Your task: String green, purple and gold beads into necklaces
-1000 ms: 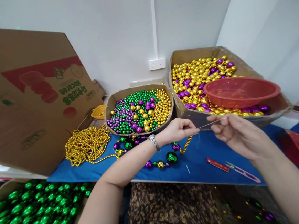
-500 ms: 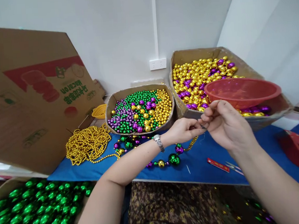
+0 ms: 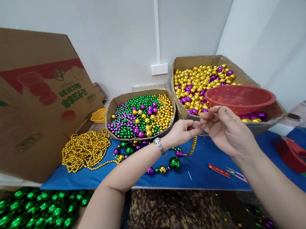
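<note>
My left hand (image 3: 182, 130), with a metal watch (image 3: 159, 146) on its wrist, is closed in a pinch. Its fingertips meet those of my right hand (image 3: 227, 131), which is also pinched, above the blue cloth. Whatever lies between the fingers is too small to make out. Below and behind my left forearm lies a string of purple, green and gold beads (image 3: 175, 163), partly hidden by the arm. One end of it, a run of small gold beads (image 3: 194, 146), rises toward my hands.
A box of small mixed beads (image 3: 153, 123) stands behind. At right, a box of gold and purple beads (image 3: 192, 79) holds a red bowl (image 3: 242, 102). Gold bead strands (image 3: 84, 150), scissors (image 3: 236, 174), a red packet (image 3: 219, 170) and red tape dispenser (image 3: 301, 155) lie around. Green beads (image 3: 31, 219) fill a lower box.
The view has shifted slightly, so things sit a little further left and lower. My hands stay together, fingertips pinched, in nearly the same pose.
</note>
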### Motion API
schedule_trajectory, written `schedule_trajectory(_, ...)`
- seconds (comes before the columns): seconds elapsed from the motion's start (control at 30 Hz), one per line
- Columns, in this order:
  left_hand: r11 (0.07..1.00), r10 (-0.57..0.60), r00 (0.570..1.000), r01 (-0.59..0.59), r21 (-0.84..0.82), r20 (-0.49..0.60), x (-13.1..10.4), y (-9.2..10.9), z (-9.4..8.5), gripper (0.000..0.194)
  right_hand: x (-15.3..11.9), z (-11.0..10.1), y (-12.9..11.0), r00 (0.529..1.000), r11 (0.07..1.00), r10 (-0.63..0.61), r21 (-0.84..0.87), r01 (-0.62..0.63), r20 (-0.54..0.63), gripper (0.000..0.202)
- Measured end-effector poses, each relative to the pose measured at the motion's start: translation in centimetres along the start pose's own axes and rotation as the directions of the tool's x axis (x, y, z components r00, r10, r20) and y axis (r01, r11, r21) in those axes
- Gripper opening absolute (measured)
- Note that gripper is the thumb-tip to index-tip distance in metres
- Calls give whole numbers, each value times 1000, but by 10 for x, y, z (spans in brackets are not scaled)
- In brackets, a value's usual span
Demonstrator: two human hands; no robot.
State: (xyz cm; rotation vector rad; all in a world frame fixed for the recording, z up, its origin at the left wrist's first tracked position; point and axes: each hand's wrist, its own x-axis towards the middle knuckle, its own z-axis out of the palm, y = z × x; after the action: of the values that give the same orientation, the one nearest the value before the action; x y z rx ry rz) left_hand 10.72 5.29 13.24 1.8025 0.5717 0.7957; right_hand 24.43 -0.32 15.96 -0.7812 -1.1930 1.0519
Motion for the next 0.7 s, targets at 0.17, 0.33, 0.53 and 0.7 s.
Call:
schedule_trajectory(0.17, 996, 32, 997, -38, 80, 67, 2, 5, -1, 22, 15, 11, -6, 993, 974, 75, 218, -54, -89, 19)
schedule_trajectory(0.33, 992, 67, 991, -79, 97, 116, 7, 16, -1, 24, 33, 15, -19, 986, 980, 92, 188, -66, -138, 17)
schedule_trajectory(0.53, 981, 43, 995, -58, 186, 85, 16, 18, -4, 23, 44, 17, -30, 986, 989, 75, 136, -55, -150, 17)
schedule_trajectory(0.7, 977, 61, 993, -80, 195, 100, 17, 33, -7, 23, 50, 23, -45, 990, 997, 16, 81, -4, -142, 18)
